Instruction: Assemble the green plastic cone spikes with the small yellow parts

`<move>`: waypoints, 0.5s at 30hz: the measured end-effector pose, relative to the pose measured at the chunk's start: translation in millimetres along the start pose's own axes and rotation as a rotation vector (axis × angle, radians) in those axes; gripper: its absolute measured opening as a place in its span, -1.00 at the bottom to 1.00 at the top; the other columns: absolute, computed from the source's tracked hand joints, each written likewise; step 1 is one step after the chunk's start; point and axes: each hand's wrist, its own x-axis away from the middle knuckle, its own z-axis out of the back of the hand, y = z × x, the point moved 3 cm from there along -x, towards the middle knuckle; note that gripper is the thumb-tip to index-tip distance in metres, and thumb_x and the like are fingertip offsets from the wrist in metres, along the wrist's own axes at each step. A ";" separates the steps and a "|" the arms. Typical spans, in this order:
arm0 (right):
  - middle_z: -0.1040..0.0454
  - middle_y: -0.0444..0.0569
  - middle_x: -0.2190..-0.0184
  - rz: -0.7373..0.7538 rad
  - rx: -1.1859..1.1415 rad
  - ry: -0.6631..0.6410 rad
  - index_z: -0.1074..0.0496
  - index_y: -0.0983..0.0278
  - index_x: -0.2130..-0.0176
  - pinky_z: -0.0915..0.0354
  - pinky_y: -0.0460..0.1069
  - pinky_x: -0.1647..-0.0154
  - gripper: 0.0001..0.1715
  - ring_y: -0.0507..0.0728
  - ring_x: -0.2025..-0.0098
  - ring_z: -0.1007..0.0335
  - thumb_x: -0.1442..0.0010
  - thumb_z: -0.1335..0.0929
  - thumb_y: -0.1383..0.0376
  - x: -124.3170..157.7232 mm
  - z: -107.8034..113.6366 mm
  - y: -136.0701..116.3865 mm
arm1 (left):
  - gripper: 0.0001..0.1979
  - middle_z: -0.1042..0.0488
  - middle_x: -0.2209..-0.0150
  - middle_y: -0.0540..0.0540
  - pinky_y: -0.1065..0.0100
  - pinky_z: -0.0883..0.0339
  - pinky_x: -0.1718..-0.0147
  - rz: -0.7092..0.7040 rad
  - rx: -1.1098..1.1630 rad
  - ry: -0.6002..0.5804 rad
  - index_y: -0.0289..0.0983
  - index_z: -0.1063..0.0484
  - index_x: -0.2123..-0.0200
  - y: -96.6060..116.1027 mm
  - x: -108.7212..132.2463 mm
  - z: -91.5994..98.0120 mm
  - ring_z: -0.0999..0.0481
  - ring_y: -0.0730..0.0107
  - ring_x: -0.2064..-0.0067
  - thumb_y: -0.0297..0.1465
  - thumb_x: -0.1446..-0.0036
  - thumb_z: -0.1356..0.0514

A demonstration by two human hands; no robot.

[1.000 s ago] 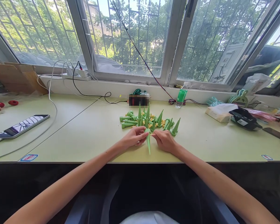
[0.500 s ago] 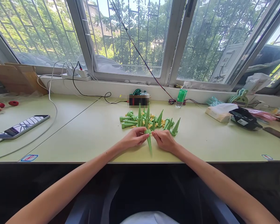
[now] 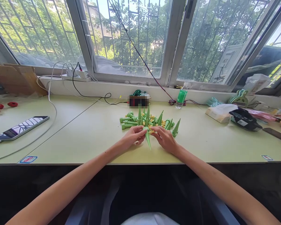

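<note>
My left hand (image 3: pixel 133 136) is closed on the wide end of a green plastic spike (image 3: pixel 148 141), whose point slants down toward the table's front edge. My right hand (image 3: pixel 165 139) is right beside it, thumb and fingertips pinching a small yellow part (image 3: pixel 151 132) at the side of the spike's wide end. Whether that part sits in the spike is too small to tell. Just behind both hands lies a pile of similar spikes; one upright green spike (image 3: pixel 140 117) and a leaning green spike (image 3: pixel 176 127) are among them. Several small yellow pieces (image 3: pixel 163 122) are scattered between these.
A phone (image 3: pixel 21 127) with a white cable lies at left. Behind the pile is a blurred-out dark device (image 3: pixel 138 102), and a water bottle (image 3: pixel 181 96) stands near the window. A tissue box (image 3: pixel 216 114) and a black package (image 3: pixel 244 118) occupy the right side.
The held spike has shifted slightly up and left. My right hand has loosened from a tight grip against the spike, its fingers now more extended around the small yellow part.
</note>
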 end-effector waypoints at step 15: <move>-0.49 0.00 0.27 0.074 0.054 -0.035 -0.37 0.23 0.00 -0.25 -0.10 0.45 -0.80 0.06 0.33 -0.45 -0.46 -0.22 0.32 1.9 -2.5 0.0 | -0.60 -0.21 0.60 0.13 0.52 0.04 0.64 -0.022 -0.042 -0.076 -0.26 -0.23 0.37 -10.6 -0.9 2.4 -0.11 0.64 0.63 -0.06 -0.23 -0.20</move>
